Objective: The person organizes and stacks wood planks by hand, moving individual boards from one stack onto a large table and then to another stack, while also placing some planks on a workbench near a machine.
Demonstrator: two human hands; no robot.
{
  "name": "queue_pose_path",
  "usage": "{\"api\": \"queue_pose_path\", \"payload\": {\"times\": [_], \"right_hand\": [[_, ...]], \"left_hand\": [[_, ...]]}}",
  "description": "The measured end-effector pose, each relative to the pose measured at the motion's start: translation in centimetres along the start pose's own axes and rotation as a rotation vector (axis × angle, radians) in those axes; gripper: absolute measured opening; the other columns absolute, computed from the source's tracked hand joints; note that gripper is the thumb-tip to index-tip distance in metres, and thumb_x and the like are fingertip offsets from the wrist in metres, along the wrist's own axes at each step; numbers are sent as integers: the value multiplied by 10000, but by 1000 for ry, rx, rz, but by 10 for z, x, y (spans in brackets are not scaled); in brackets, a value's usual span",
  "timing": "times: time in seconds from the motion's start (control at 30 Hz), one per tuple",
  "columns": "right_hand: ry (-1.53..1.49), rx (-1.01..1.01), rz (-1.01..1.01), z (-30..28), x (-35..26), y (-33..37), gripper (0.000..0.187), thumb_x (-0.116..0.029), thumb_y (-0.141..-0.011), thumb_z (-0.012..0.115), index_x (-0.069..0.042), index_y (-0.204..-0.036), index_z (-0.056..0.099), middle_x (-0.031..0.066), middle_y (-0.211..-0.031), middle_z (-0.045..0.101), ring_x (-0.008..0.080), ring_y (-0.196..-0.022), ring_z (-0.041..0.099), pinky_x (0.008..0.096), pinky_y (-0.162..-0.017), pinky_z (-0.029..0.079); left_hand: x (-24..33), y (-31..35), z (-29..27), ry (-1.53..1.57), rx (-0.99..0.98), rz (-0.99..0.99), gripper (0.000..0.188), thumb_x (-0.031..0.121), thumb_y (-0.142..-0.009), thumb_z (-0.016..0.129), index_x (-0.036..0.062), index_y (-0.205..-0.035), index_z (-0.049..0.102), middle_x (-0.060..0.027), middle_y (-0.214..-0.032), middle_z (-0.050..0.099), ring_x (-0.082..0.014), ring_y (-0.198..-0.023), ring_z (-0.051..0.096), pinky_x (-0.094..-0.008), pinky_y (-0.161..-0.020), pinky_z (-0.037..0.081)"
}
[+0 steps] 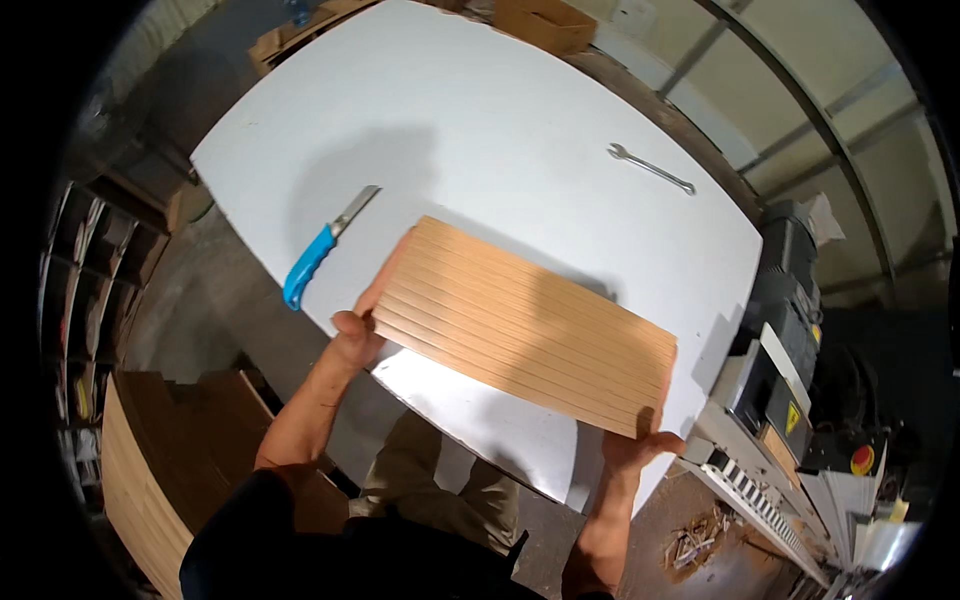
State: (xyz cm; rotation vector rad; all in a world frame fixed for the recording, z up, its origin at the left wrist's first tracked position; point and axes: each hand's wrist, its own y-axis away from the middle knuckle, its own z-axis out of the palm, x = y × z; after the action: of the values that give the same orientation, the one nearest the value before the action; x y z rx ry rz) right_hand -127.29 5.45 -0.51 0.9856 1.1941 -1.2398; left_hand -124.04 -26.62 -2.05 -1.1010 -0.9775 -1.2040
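Between my two hands is a rectangular light-wood board (530,325) with parallel grooves along its length, held just over the near part of the white table. My left hand (358,335) grips its left end, the thumb by the near corner and the fingers along the short edge. At the right end, my right hand (642,448) closes round the near corner, with fingers reaching up the edge. A knife with a blue handle (311,262) lies on the table left of the board, blade pointing away. Farther off on the right rests a metal wrench (651,168).
The white table (480,110) has rounded edges. Beyond it stands a cardboard box (544,24). On the right is a machine with a red button (862,459), above wood scraps (692,548) on the floor. Shelves (85,250) and a wooden panel (140,470) stand at left.
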Motion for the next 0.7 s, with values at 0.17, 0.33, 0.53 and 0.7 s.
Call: {"api": "queue_pose_path", "payload": {"times": [0.17,0.33,0.53,0.7], "right_hand": [[-70,13,-63,-14,14,9,1206,-900,-652,271,11,-1437,187,136,-1435,317,231,-1312,300,418,-1083,234],[88,-123,-113,-28,13,11,1233,-896,-632,374,15,-1438,174,170,-1431,299,242,-1288,322,397,-1043,295],[279,-216,-44,-59,36,17,1161,-846,-663,414,15,-1417,214,163,-1397,341,244,-1258,359,398,-1022,320],[354,-254,11,-76,65,21,1101,-803,-689,446,14,-1399,249,158,-1369,376,245,-1232,389,399,-1005,341]], "left_hand": [[5,-3,0,-67,-30,-4,1337,950,-534,206,-5,-1453,30,-144,-1532,35,-256,-1414,47,-394,-1134,89],[12,-8,-7,-71,-82,128,1330,947,-548,220,-9,-1450,15,-134,-1535,0,-236,-1415,33,-372,-1133,84],[13,-13,-4,103,-73,-37,1361,716,-547,710,8,-1452,-20,-131,-1536,-33,-225,-1416,19,-372,-1131,97],[-13,-19,-17,-33,-225,253,1448,677,-444,803,0,-1455,18,-153,-1526,43,-275,-1406,108,-411,-1116,164]]}}
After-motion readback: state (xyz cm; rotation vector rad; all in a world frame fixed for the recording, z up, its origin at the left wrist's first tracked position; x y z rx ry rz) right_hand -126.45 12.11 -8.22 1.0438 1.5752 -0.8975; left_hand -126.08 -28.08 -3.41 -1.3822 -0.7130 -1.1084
